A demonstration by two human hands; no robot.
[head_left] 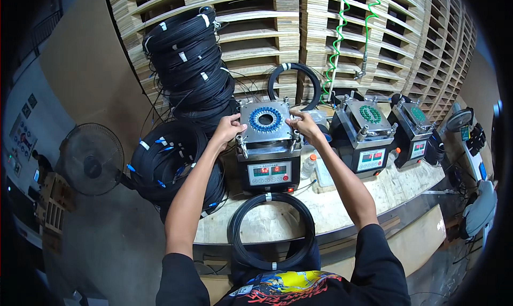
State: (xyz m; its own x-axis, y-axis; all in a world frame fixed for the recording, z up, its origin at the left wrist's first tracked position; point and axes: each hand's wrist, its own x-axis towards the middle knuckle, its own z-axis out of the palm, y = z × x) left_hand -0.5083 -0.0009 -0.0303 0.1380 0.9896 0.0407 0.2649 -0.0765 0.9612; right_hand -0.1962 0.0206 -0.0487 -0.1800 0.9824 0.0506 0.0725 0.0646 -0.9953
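My left hand [230, 128] grips the left edge of a square metal plate [251, 136], its thumb near the top face. On the opposite edge, my right hand [304, 125] closes its fingers around the plate's side. A ring of blue connectors [265, 119] sits on the plate around a dark central hole. The plate rests on top of a benchtop machine [269, 172] that looks like a fiber polisher, with a lit red and green display. Clamp posts [241, 146] stand at the plate's corners. The fingertips under the edges are partly hidden.
Two similar machines [368, 155] with green rings stand to the right. Coiled black cables [187, 65] are stacked at the left; another coil [235, 220] overhangs the front table edge. Small bottles [309, 166] stand beside the machine. A fan [92, 159] is at far left, wooden pallets [256, 33] behind.
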